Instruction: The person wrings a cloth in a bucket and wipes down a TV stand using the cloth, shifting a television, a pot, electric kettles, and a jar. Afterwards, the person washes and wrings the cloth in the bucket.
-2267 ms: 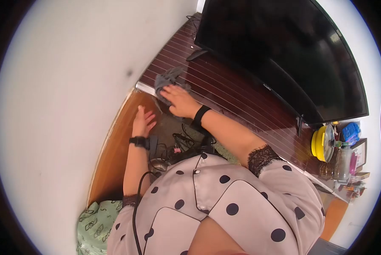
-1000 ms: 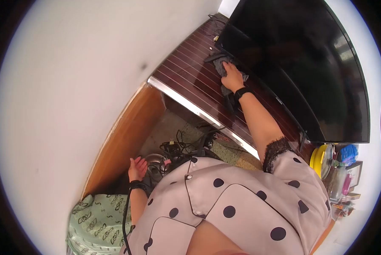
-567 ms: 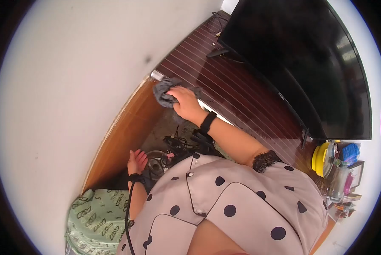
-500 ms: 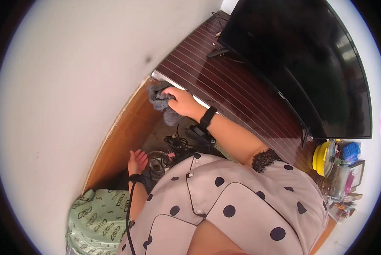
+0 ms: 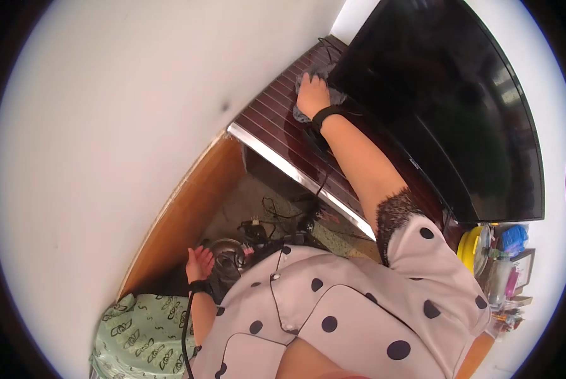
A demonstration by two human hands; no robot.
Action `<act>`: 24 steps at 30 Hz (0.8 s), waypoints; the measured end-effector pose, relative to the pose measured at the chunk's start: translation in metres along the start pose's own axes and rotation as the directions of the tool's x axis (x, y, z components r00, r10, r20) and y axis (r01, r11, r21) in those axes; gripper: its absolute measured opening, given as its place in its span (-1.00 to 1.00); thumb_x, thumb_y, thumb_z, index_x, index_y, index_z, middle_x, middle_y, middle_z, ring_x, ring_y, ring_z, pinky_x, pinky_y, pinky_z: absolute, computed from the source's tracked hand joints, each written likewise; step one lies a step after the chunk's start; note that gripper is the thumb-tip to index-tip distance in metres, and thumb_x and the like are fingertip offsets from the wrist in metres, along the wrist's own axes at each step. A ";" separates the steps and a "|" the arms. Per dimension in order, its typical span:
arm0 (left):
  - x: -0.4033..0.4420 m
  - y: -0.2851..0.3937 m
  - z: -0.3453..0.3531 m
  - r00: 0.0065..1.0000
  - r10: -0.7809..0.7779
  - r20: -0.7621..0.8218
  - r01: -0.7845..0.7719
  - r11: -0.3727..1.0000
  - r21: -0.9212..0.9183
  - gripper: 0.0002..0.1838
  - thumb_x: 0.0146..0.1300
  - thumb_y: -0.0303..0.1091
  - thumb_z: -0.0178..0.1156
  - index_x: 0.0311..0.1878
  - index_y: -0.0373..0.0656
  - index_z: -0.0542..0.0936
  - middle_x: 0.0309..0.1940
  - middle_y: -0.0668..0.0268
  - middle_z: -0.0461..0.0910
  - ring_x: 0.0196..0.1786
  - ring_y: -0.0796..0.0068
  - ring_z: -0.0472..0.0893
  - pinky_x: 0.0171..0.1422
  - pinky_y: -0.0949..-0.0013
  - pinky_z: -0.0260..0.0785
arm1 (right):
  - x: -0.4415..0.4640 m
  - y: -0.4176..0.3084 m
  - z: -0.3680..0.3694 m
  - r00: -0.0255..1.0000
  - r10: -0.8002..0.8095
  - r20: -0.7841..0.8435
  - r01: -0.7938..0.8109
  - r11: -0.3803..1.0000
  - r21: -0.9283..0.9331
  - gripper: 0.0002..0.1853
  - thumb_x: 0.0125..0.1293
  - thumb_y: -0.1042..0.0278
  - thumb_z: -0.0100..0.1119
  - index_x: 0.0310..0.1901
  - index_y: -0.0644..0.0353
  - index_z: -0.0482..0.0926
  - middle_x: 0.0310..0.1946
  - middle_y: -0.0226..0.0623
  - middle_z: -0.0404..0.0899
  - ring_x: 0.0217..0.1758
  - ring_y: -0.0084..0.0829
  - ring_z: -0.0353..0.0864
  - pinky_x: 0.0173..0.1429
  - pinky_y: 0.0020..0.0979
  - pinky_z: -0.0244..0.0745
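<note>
grasping gray cloth (image 5: 337,97) with right fingers (image 5: 314,82) on far tabletop (image 5: 269,119), skirting obstructing television (image 5: 447,107); holding left fingers (image 5: 201,254), released, near cables (image 5: 261,228).

A home — wide television (image 5: 450,114), striped cabinet (image 5: 267,118), picture frame (image 5: 524,265)

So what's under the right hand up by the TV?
A crumpled grey cloth, on the dark striped surface. The right hand hides part of the cloth; whatever lies beneath the cloth is covered and unseen.
</note>
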State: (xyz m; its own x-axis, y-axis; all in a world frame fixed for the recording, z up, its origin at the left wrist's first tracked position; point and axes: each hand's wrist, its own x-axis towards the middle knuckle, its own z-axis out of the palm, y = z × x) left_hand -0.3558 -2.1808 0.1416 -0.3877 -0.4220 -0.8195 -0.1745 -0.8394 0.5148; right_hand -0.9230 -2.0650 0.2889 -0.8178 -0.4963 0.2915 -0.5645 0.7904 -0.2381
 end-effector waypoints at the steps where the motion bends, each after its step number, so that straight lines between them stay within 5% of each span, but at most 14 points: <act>1: -0.002 -0.003 -0.003 1.000 0.001 -0.012 -0.001 1.000 -0.003 -0.24 0.32 0.27 -0.13 0.29 -0.24 0.29 0.22 0.05 0.37 0.22 0.18 0.41 0.25 0.16 0.28 | 0.012 0.007 0.018 0.986 0.115 0.120 -0.111 0.993 -0.042 -0.44 0.20 0.34 0.04 0.26 0.24 0.24 0.13 0.22 0.31 0.16 0.18 0.33 0.22 -0.04 0.29; 2: -0.004 -0.003 -0.005 1.000 0.005 -0.025 -0.005 1.000 -0.007 -0.24 0.32 0.27 -0.13 0.28 -0.24 0.29 0.22 0.05 0.37 0.22 0.18 0.41 0.24 0.16 0.28 | 0.016 0.006 0.020 0.963 0.200 0.178 -0.172 0.972 -0.160 -0.26 0.17 0.22 0.09 0.38 0.18 0.08 0.27 0.31 0.11 0.30 0.23 0.18 0.31 -0.03 0.21; 5: -0.020 -0.007 -0.016 0.997 0.013 -0.082 -0.011 1.000 0.027 -0.24 0.32 0.27 -0.12 0.27 -0.25 0.31 0.22 0.04 0.37 0.21 0.17 0.42 0.24 0.15 0.28 | 0.030 -0.017 -0.015 0.871 0.352 0.342 -0.341 0.935 -0.094 -0.14 0.11 0.14 0.14 0.42 0.13 -0.01 0.36 0.25 -0.03 0.41 0.20 0.02 0.40 -0.02 0.10; 6: -0.026 -0.009 -0.020 0.996 0.021 -0.090 -0.018 1.000 0.025 -0.24 0.31 0.28 -0.10 0.27 -0.25 0.31 0.21 0.04 0.38 0.20 0.17 0.42 0.24 0.15 0.28 | 0.037 -0.017 -0.015 0.848 0.379 0.371 -0.371 0.924 -0.095 -0.09 0.11 0.10 0.19 0.44 0.09 -0.08 0.40 0.21 -0.14 0.39 0.10 0.10 0.41 -0.05 0.08; 9: -0.040 -0.014 -0.032 0.993 0.032 -0.111 -0.031 0.999 0.009 -0.23 0.31 0.28 -0.10 0.28 -0.24 0.30 0.22 0.04 0.37 0.21 0.17 0.42 0.25 0.15 0.27 | 0.035 -0.019 -0.014 0.857 0.360 0.367 -0.370 0.928 -0.047 -0.30 0.06 0.25 0.20 0.29 0.10 0.23 0.34 0.09 0.05 0.33 0.08 0.19 0.34 -0.07 0.21; 11: -0.035 -0.016 -0.037 0.991 0.022 -0.129 -0.027 0.999 -0.040 -0.24 0.31 0.27 -0.10 0.28 -0.24 0.30 0.22 0.04 0.37 0.20 0.17 0.42 0.25 0.16 0.27 | 0.018 -0.027 -0.008 0.939 0.173 0.296 -0.193 0.980 0.040 -0.41 0.05 0.32 0.17 0.20 0.10 0.37 0.30 0.08 0.15 0.29 0.08 0.23 0.32 -0.09 0.24; 12: -0.034 -0.020 -0.040 0.989 0.004 -0.151 -0.017 0.996 -0.087 -0.25 0.31 0.27 -0.10 0.27 -0.24 0.30 0.22 0.05 0.37 0.20 0.18 0.42 0.25 0.16 0.27 | 0.003 -0.025 0.018 0.994 0.007 0.107 -0.017 0.995 0.099 -0.47 0.01 0.38 0.16 0.12 0.11 0.45 0.23 0.11 0.25 0.27 0.10 0.24 0.31 -0.11 0.25; 15: -0.021 -0.010 -0.027 0.996 0.025 -0.080 -0.029 0.999 -0.043 -0.25 0.30 0.27 -0.09 0.26 -0.23 0.32 0.20 0.06 0.39 0.19 0.19 0.43 0.25 0.17 0.27 | -0.056 -0.058 0.016 0.970 -0.235 -0.068 0.244 0.908 0.340 -0.53 -0.06 0.55 0.10 0.01 0.11 0.53 0.16 0.15 0.34 0.22 0.06 0.32 0.30 -0.13 0.26; 17: -0.015 0.006 -0.009 0.998 0.035 -0.051 -0.035 0.999 0.005 -0.26 0.31 0.27 -0.09 0.25 -0.22 0.33 0.18 0.07 0.41 0.19 0.19 0.42 0.25 0.17 0.27 | -0.094 -0.082 0.000 0.921 -0.387 -0.036 0.365 0.830 0.422 -0.51 -0.14 0.59 0.12 -0.05 0.10 0.55 0.13 0.07 0.38 0.20 0.04 0.34 0.29 -0.14 0.28; 20: -0.002 0.024 0.018 0.995 0.081 0.057 -0.087 0.991 0.104 -0.31 0.34 0.23 -0.10 0.23 -0.22 0.36 0.13 0.05 0.44 0.12 0.22 0.47 0.19 0.20 0.31 | -0.139 -0.111 -0.015 0.803 -0.592 0.072 0.433 0.661 0.613 -0.49 -0.10 0.59 0.04 0.00 0.07 0.54 0.15 -0.06 0.40 0.27 -0.05 0.32 0.31 -0.21 0.28; 24: -0.003 0.040 0.043 0.986 0.107 0.131 -0.131 0.972 0.197 -0.32 0.35 0.21 -0.11 0.22 -0.24 0.36 0.10 0.06 0.46 0.07 0.24 0.50 0.14 0.24 0.35 | -0.180 -0.141 -0.029 0.748 -0.624 0.224 0.213 0.546 0.810 -0.57 0.01 0.56 -0.03 -0.02 0.13 0.54 0.07 -0.13 0.49 0.16 -0.14 0.45 0.24 -0.25 0.35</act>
State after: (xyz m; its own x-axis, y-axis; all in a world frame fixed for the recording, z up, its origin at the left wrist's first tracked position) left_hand -0.4003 -2.1987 0.1758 -0.5193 -0.4605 -0.7199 -0.2969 -0.6927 0.6573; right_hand -0.6927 -2.0767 0.2971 -0.2845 -0.9453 0.1597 -0.5735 0.0344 -0.8185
